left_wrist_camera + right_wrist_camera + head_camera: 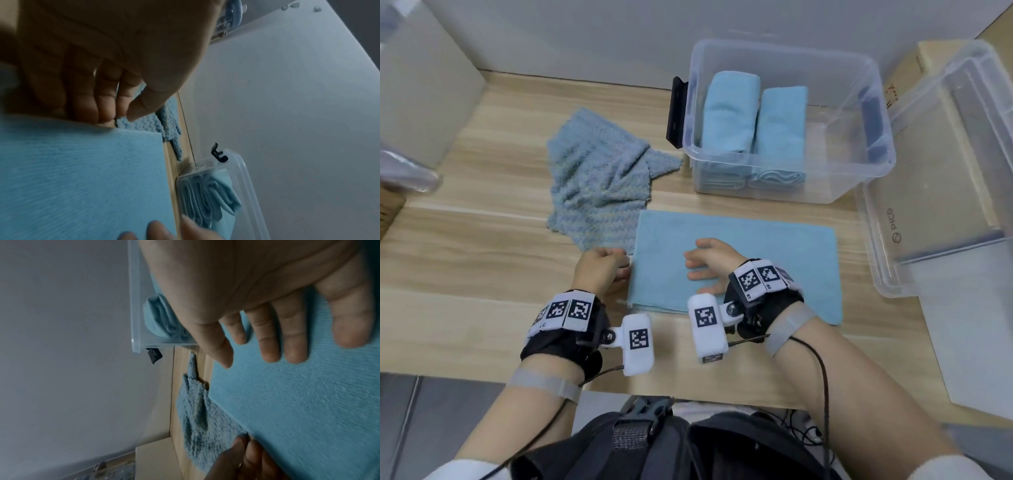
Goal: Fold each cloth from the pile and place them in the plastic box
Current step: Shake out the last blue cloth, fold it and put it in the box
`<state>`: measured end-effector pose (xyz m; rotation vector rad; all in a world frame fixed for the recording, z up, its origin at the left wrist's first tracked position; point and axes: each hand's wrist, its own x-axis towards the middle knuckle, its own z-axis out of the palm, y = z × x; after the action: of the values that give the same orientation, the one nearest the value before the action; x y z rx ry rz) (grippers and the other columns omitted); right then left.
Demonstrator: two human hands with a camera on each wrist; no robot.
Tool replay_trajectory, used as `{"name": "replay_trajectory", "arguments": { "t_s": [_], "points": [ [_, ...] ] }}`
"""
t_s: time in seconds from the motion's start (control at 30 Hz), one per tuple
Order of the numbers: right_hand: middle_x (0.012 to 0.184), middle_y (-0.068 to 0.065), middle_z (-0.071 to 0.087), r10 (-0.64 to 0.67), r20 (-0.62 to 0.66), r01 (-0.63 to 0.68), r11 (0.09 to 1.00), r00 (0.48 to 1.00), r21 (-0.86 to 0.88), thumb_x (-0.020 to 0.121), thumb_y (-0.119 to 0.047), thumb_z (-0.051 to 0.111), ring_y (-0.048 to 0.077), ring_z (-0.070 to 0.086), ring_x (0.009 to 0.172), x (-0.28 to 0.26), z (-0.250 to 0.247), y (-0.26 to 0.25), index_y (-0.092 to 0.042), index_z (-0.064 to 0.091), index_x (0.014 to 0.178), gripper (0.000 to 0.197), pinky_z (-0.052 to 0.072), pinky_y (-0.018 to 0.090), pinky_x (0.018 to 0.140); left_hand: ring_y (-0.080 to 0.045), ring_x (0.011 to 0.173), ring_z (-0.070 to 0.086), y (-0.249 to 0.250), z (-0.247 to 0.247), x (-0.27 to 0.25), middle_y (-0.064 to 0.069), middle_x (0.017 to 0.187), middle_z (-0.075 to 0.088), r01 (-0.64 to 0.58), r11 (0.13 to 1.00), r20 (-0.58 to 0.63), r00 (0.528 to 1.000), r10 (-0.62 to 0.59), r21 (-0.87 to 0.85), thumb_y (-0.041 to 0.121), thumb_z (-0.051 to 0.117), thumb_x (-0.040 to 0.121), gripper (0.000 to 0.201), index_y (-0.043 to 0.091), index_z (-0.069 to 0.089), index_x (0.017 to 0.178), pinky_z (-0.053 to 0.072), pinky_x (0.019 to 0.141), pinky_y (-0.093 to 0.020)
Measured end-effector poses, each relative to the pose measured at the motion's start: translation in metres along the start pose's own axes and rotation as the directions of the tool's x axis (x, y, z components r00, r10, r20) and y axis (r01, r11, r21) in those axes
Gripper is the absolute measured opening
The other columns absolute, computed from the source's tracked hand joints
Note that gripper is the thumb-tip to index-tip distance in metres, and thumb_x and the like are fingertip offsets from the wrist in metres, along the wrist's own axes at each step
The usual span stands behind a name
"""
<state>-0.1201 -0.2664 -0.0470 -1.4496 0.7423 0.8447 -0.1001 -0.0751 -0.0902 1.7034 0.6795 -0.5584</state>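
A smooth light-blue cloth (739,260) lay flat under the right hand (710,265), whose straight, spread fingers (271,337) pressed on its left half. The left hand (601,265) sat at the cloth's left edge, fingers (107,104) curled there; whether they pinched the edge was unclear. It looked folded into a neat rectangle with layered edges. Beyond the left hand lay a crumpled, nubbly blue towel (599,178). Beyond the right hand stood the clear box (873,113), holding two folded cloths (753,116).

wrists: blk straps (558,346) w/ b&w code tags | white cam pods (637,342) | blk cables | grey bands
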Motion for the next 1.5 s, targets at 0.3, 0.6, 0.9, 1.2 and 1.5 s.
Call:
{"name": "replay_trajectory", "arguments": {
  "t_s": [0.3,0.6,0.9,1.2,1.5],
  "points": [
    [0.09,-0.004,0.054,0.022,-0.009,-0.021,0.996,1.0,0.083,0.088,-0.033,0.056,0.017,0.055,0.091,0.009,-0.002,0.008,-0.028,0.035,0.134,0.05,0.044,0.043,0.09,-0.022,0.066,0.055,0.017,0.017,-0.007,-0.015,0.091,0.06,-0.005,0.995,0.248,0.969,-0.021,0.103,0.003,0.061,0.079,0.02,0.009,0.057,0.097,0.043,0.052,-0.023],
    [0.095,-0.002,0.062,-0.054,0.112,0.016,0.951,0.992,0.31,0.089,-0.059,0.036,0.017,0.061,0.084,-0.003,-0.019,0.024,-0.019,0.054,0.123,0.056,0.05,0.04,0.08,-0.01,0.052,0.05,0.032,0.075,-0.036,-0.004,0.07,0.046,-0.205,0.968,0.513,0.852,0.104,0.143,-0.002,0.058,0.082,0.062,0.032,0.036,0.129,0.049,0.049,-0.021],
    [0.101,-0.001,0.052,-0.132,-0.164,0.162,0.969,0.978,0.187,0.09,-0.027,0.055,0.016,0.052,0.093,-0.016,-0.045,0.034,-0.02,0.037,0.136,0.05,0.046,0.032,0.079,-0.014,0.062,0.052,0.022,0.093,-0.031,-0.001,0.078,0.048,-0.236,0.938,0.514,0.854,0.075,0.256,0.011,0.061,0.085,0.061,0.027,0.033,0.137,0.05,0.055,-0.023],
    [0.144,0.003,0.039,-0.136,-0.072,0.137,0.991,0.988,0.0,0.091,-0.021,0.053,0.019,0.042,0.128,-0.02,-0.036,0.031,-0.014,0.031,0.142,0.056,0.039,0.036,0.1,-0.017,0.076,0.053,0.01,0.067,-0.012,0.001,0.081,0.049,-0.22,0.965,0.193,0.962,0.191,0.142,0.0,0.056,0.084,0.033,0.008,0.048,0.115,0.047,0.075,-0.033],
    [0.131,-0.002,0.048,-0.148,-0.028,0.15,0.977,0.989,0.151,0.088,-0.029,0.057,0.016,0.047,0.115,-0.022,-0.048,0.036,-0.023,0.031,0.142,0.06,0.04,0.041,0.1,-0.005,0.06,0.06,0.038,0.087,-0.052,0.01,0.064,0.063,0.007,1.0,0.53,0.848,-0.016,0.02,0.009,0.052,0.082,0.04,0.027,0.055,0.117,0.05,0.066,-0.026]
  ]
}}
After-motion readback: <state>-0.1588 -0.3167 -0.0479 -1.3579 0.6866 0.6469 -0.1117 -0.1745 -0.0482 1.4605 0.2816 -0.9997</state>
